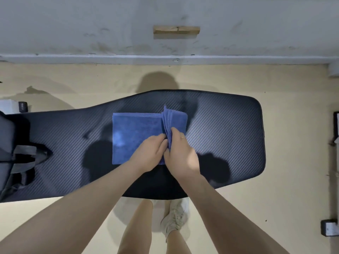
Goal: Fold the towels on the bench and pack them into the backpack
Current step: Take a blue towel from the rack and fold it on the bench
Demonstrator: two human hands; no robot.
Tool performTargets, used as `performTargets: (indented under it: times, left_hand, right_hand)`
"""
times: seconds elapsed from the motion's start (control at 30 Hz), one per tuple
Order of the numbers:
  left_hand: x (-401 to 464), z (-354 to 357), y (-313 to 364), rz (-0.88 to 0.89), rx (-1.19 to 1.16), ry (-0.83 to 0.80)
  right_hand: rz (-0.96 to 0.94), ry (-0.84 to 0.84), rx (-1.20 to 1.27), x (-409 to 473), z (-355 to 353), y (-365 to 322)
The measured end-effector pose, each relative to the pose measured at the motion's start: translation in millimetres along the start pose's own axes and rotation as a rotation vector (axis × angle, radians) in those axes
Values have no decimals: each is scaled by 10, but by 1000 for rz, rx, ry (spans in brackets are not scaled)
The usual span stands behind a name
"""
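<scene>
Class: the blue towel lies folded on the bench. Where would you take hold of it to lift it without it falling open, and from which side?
Probably grip the blue towel at its right edge, where the layered edges stand fanned beside the right hand and left hand. Come from the right, pinching all layers together; the left part lies flat on the bench.

1. A pale beige floor [293,125] fills most of the view, marked with scuffs and stains.
2. A grey, stained wall [73,24] runs along the top, with a raised ledge [110,58] at its foot.
3. A small wooden block [176,30] is set in the wall.
4. A white box [9,106] with a dark part lies at the far left.
5. A light sneaker [175,217] stands on the floor below.
6. A small black-and-white object [330,228], perhaps a bracket, sits at the right edge.
</scene>
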State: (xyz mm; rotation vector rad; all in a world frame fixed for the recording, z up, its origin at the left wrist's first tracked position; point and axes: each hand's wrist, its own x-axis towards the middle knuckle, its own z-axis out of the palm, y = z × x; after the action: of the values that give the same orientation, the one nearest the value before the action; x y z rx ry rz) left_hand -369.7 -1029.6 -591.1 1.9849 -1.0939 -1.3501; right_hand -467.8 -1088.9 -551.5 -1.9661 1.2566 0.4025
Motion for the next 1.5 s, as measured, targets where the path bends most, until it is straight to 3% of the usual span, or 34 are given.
performTargets:
  times: [0.1, 0.13, 0.2, 0.33, 0.47, 0.6, 0.73, 0.83, 0.97, 1.03, 1.13, 1.3, 1.4, 1.5]
  left_hand:
    - [-64, -70, -50, -327, -502, 67]
    - [-60, -92, -80, -369, -553, 110]
    - [-35, -118, -159, -394, -478, 152]
    - [11, -142, -246, -406, -373, 99]
    - [-47, -181, -263, -361, -105, 80]
    - [-195, -341, -367, -272, 285, 268]
    - [-308, -519, -481, -459, 359, 400]
    - [-345, -581, -551, -613, 271, 375]
    - [-328, -595, -565, -667, 47, 275]
    - [-308, -620, -519, -648, -167, 218]
    - [-294, -625, -419, -500, -304, 284]
    - [-333, -368, -102, -264, -490, 259]
    - [-305, -159, 109, -217, -469, 231]
    - [-209, 52, 213, -223, -242, 183]
  right_hand:
    - [-82, -103, -92, 25, 161, -115]
    - [-104, -138, -95, 32, 190, -123]
    - [-145, -170, -68, 29, 169, -113]
    - [-245, 66, -127, 83, 112, -2]
    - [-257, -108, -382, 217, 150, 84]
    - [-250, -93, -577, 275, 299, 104]
    - [-235, 20, -615, 232, 397, 121]
    - [-261, 47, -649, 205, 377, 97]
    - [-253, 41, -685, 219, 352, 66]
    - [-249, 58, -719, 234, 360, 60]
    - [-258, 112, -732, 257, 417, 86]
    - [-339, 31, -568, 331, 413, 189]
    - [-431, -46, -153, 397, 228, 354]
    - [-273, -77, 321, 354, -104, 386]
